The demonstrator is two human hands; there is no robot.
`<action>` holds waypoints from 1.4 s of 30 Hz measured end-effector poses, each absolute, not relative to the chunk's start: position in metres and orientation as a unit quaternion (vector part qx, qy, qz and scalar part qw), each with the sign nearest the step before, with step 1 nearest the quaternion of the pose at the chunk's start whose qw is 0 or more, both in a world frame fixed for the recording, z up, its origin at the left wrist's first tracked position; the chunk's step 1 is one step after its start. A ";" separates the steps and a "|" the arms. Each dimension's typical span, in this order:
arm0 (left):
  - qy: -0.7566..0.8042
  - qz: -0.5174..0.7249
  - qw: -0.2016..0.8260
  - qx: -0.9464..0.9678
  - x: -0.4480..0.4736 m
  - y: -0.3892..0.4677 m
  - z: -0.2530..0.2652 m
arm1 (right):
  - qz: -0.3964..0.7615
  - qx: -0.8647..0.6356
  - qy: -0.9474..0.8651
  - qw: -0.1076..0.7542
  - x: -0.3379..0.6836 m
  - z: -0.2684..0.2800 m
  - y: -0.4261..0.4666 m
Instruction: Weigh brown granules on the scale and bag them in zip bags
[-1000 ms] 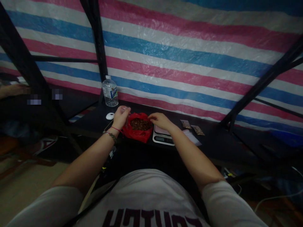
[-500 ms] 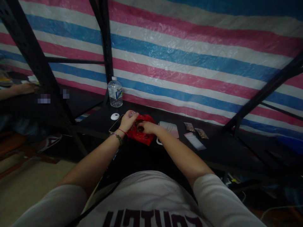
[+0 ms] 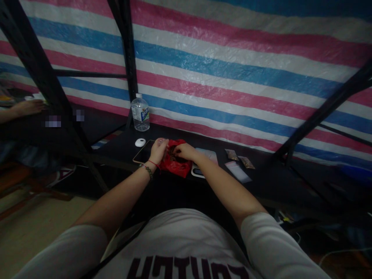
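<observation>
A crumpled red plastic bag (image 3: 178, 167) lies open on the black tabletop, with small dark brown bits (image 3: 173, 154) inside. At its left edge, my left hand (image 3: 159, 149) is closed; something clear and shiny, which looks like a small plastic bag (image 3: 161, 140), shows at its fingers. My right hand (image 3: 185, 151) reaches into the mouth of the red bag from the right, fingers curled down among the brown bits. What its fingertips pinch is hidden. Partly under my right forearm is a white scale (image 3: 197, 172) with a pale flat top.
Left of my hands lie a phone (image 3: 143, 152) and a white oval object (image 3: 140, 142), with a clear bottle (image 3: 141, 113) behind. To the right are filled packets (image 3: 246, 162) and clear zip bags (image 3: 238, 172). Black posts (image 3: 129, 58) frame the table. Another person's hand (image 3: 30, 107) is far left.
My right hand has shifted slightly up and right within the red bag's mouth, and more brown bits show. My left hand has moved slightly. More of the phone and scale is visible.
</observation>
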State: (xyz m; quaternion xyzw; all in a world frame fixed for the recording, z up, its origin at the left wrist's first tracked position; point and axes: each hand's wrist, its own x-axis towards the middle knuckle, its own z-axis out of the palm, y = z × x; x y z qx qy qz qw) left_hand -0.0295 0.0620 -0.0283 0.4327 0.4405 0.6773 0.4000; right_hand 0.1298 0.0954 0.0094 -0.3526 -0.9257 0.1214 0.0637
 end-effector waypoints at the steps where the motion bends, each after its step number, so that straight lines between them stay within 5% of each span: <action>1: 0.434 0.680 0.406 0.430 -0.029 0.062 -0.028 | 0.126 -0.352 -0.925 0.067 0.131 0.010 0.095; 9: 0.419 0.674 0.440 0.420 -0.030 0.061 -0.029 | 0.124 -0.354 -0.927 -0.033 0.130 0.005 0.095; 24: 0.403 0.677 0.440 0.432 -0.032 0.062 -0.032 | 0.082 -0.365 -0.927 -0.008 0.123 0.012 0.089; 32: 0.412 0.672 0.444 0.427 -0.030 0.061 -0.029 | 0.139 -0.391 -0.908 0.057 0.133 0.018 0.090; 42: 0.428 0.658 0.449 0.426 -0.029 0.054 -0.025 | 0.287 -0.441 -0.816 0.240 0.189 0.040 0.111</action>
